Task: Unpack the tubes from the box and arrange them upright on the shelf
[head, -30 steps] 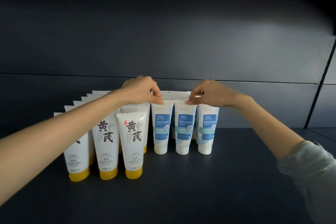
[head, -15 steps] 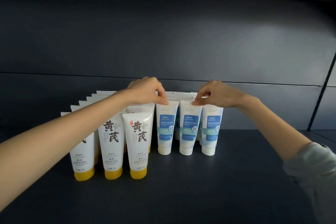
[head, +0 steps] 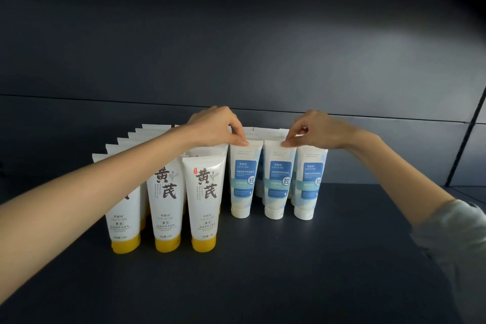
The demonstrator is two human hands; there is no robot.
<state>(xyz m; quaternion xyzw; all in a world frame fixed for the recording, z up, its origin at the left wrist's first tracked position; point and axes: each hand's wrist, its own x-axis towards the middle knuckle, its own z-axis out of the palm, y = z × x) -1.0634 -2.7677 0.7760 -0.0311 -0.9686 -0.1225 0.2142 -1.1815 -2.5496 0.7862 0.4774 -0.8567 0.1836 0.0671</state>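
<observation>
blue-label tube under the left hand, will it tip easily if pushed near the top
Probably tippy: the blue-label tube stands tall on a narrow white cap. Likely soft-walled, so it may flex where the left hand pinches its crimped top. The next tube stands close and could topple with it.

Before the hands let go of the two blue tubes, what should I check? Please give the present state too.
1. The left hand pinches the top edge of the left blue tube: ok.
2. The right hand pinches the top edge of the middle blue tube: ok.
3. Both tubes stand upright, caps down on the shelf: ok.
4. Their caps line up with the right blue tube: ok.
5. The tubes behind stand upright: cannot tell, mostly hidden.
</observation>
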